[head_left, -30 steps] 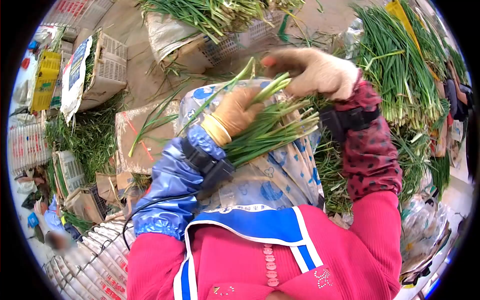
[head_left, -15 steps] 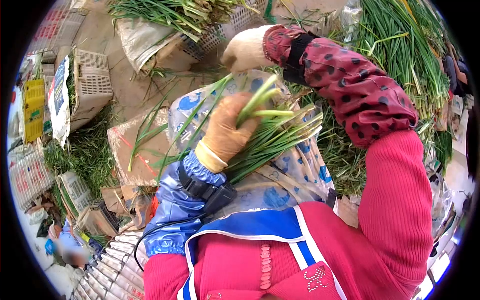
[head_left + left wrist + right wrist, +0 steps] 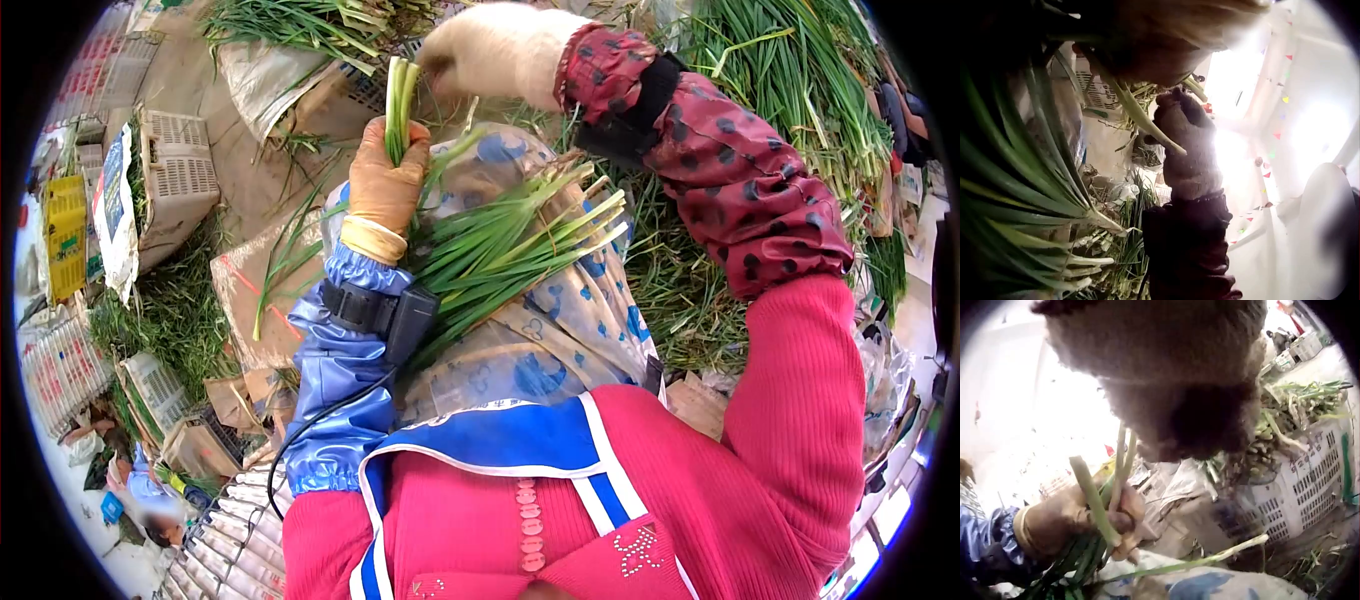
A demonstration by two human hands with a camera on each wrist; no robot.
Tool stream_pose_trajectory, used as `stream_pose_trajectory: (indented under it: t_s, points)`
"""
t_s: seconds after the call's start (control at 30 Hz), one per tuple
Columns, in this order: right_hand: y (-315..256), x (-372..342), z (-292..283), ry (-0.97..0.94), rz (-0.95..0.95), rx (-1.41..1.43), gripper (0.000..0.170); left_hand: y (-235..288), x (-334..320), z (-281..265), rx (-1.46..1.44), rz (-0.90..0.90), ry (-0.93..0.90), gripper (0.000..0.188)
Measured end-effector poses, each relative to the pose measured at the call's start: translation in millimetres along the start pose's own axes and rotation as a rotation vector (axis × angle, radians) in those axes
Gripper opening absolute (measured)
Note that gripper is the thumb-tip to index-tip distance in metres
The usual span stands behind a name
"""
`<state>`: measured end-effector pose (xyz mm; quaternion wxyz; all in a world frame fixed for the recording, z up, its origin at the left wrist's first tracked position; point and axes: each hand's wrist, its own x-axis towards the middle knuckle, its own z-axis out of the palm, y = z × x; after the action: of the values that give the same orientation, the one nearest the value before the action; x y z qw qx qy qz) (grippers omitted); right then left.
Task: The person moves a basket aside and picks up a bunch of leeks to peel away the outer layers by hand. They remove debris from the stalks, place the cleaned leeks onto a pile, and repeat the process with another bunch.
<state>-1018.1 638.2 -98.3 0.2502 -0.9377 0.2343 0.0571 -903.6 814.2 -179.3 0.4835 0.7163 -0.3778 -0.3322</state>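
Observation:
My left hand, in an orange glove, grips a few green garlic stalks upright, their pale cut ends above the fist. In the right wrist view the same stalks stick up past the thumb. My right hand, in a whitish knitted glove, hovers just beyond the stalk tops; its fingertips are mostly hidden, and I cannot tell whether they pinch anything. The left wrist view has this hand behind a slanting stalk. A loose pile of green garlic lies on the blue-patterned plastic sheet before me.
Ahead stands a crate heaped with more greens. A large bundle of long green leaves lies at the right. On the left are a cardboard sheet, another crate and scattered leaf trimmings on the floor.
My left hand has moved away from me and left, turning its stalks from slanting right to upright. The right hand swung left across the front, then shifted slightly farther out.

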Motion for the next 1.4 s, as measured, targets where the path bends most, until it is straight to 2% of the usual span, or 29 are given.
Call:
stream_pose_trajectory:
  t_s: [0.03, 0.1, 0.17, 0.23, 0.27, 0.37, 0.43, 0.47, 0.5, 0.57, 0.63, 0.67, 0.7, 0.73, 0.8, 0.87, 0.9, 0.93, 1.03, 1.07, 1.23, 1.3, 1.4]
  points:
    - [-3.5, 3.7, -6.4, 0.082, 0.039, -0.016, 0.029, -5.5, 0.2, -0.5, -0.004, -0.011, 0.008, 0.014]
    - [-2.3, -32.1, -40.6, 0.001, 0.197, 0.034, 0.036, -11.2, 1.0, -4.4, -0.008, -0.031, 0.035, 0.014]
    - [12.5, -38.1, -24.4, -0.096, 0.136, -0.25, 0.032, -2.3, 0.3, -6.6, -0.088, -0.063, 0.094, 0.014]
    - [-9.7, -68.8, -27.4, -0.281, 0.179, -0.308, 0.04, 7.8, -1.2, -12.2, -0.179, -0.058, 0.107, 0.017]
    - [-21.2, -80.0, -27.1, -0.349, 0.198, -0.292, 0.046, 10.8, -0.8, -17.2, -0.13, -0.069, 0.08, 0.022]
    - [-18.4, -91.9, 9.1, -0.367, 0.122, -0.225, 0.049, 35.4, -14.9, -20.9, -0.261, -0.012, -0.167, 0.038]
    - [-17.2, -95.6, 19.0, -0.363, 0.149, -0.137, 0.041, 48.1, -27.9, -27.0, 0.112, -0.043, -0.41, 0.053]
    - [-11.4, -94.9, 31.0, -0.35, 0.152, -0.116, 0.038, 42.3, -30.5, -26.5, 0.046, -0.184, -0.527, 0.054]
    - [-11.0, -96.0, 34.9, -0.335, 0.155, -0.095, 0.036, 42.6, -33.7, -17.5, 0.008, -0.076, -0.639, 0.043]
    - [-12.5, -103.7, 35.3, -0.246, 0.182, 0.02, 0.029, 42.6, -39.4, -3.6, 0.418, -0.038, -0.657, 0.035]
    - [-14.0, -106.2, 35.6, -0.159, 0.24, 0.123, 0.028, 38.4, -42.9, 1.8, 0.243, -0.087, -0.565, 0.032]
    - [-15.0, -107.8, 31.3, -0.216, 0.325, 0.163, 0.027, 31.2, -43.8, 3.1, 0.126, -0.111, -0.502, 0.032]
    - [-14.2, -108.4, 31.9, -0.2, 0.324, 0.128, 0.028, 32.2, -45.9, 5.1, 0.006, -0.139, -0.435, 0.031]
    - [-12.7, -107.9, 33.8, -0.187, 0.319, 0.093, 0.028, 42.2, -48.7, 1.9, -0.028, -0.174, -0.447, 0.027]
    - [-14.1, -107.5, 36.5, -0.13, 0.29, 0.061, 0.027, 37.4, -51.3, 4.6, 0.037, -0.091, -0.385, 0.026]
    - [-19.9, -111.6, 27.5, -0.097, 0.343, 0.2, 0.027, 26.4, -51.6, 9.8, 0.053, 0.047, -0.341, 0.027]
    - [-22.9, -113.6, 23.5, -0.078, 0.375, 0.274, 0.027, 33.1, -54.0, 10.1, 0.163, -0.002, -0.367, 0.031]
    - [-19.9, -110.3, 29.2, -0.075, 0.39, 0.256, 0.027, 32.5, -54.4, 12.1, 0.173, -0.029, -0.379, 0.03]
    - [-7.9, -105.3, 47.3, 0.181, 0.23, 0.073, 0.03, 23.0, -52.1, 14.0, 0.129, -0.126, -0.377, 0.027]
    - [-3.8, -101.4, 48.8, 0.238, 0.15, -0.078, 0.027, 22.2, -49.9, 14.1, 0.103, -0.16, -0.367, 0.027]
    - [11.4, -92.4, 35.4, 0.294, 0.155, -0.169, 0.023, 41.4, -48.9, 12.5, -0.054, -0.295, -0.268, 0.024]
    - [10.5, -83.5, 32.0, 0.321, 0.299, -0.125, 0.02, 39.6, -46.0, 10.1, -0.04, -0.292, -0.256, 0.023]
    - [31.5, -70.0, 37.8, 0.37, 0.302, -0.205, 0.021, 42.1, -50.7, 10.5, -0.11, -0.332, -0.25, 0.021]
